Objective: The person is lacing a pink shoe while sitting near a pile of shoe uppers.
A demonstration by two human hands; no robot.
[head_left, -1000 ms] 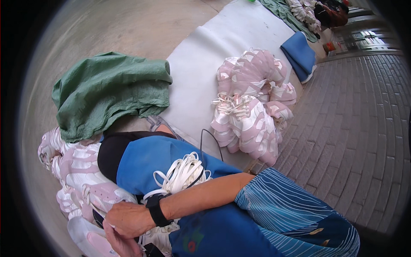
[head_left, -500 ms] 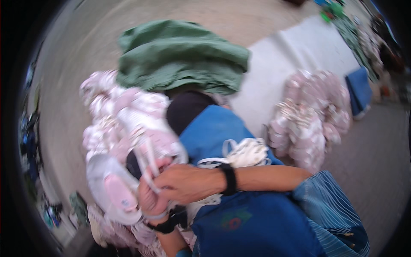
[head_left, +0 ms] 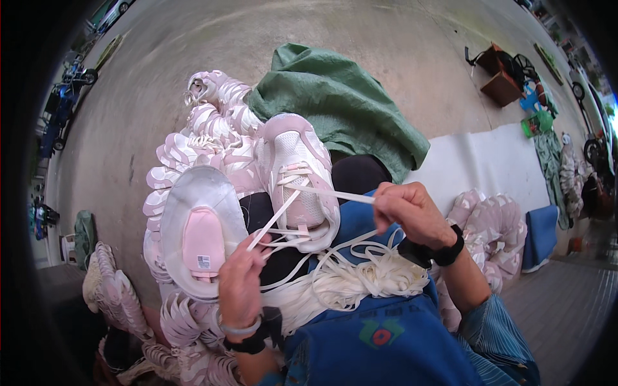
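Note:
A pink and white shoe upper [head_left: 301, 148] rests over my knees, its toe pointing away. White lace is threaded through its eyelets near the toe. My left hand [head_left: 241, 283] pinches one end of the shoelace [head_left: 335, 193] at the near left of the upper. To the right, my right hand [head_left: 412, 209] is closed on the other end, which stretches taut across. On my blue apron [head_left: 386, 328] lies a bundle of loose white laces [head_left: 360, 276], just below the hands. Beside my left hand is another upper [head_left: 168, 225], showing a pink tongue with a small label.
Stacked pink and white uppers [head_left: 174, 154] lie on the left, with more uppers [head_left: 489, 225] at right on a white sheet [head_left: 470, 154]. Ahead is a crumpled green cloth [head_left: 341, 96]. A wooden stool-like object [head_left: 502, 80] stands far right. Vehicles [head_left: 58, 116] show at the edges.
My hands were close together at the left; now they are apart, with the right drawn away to the right and the lace stretched between. The view has shifted and the upper shows fully.

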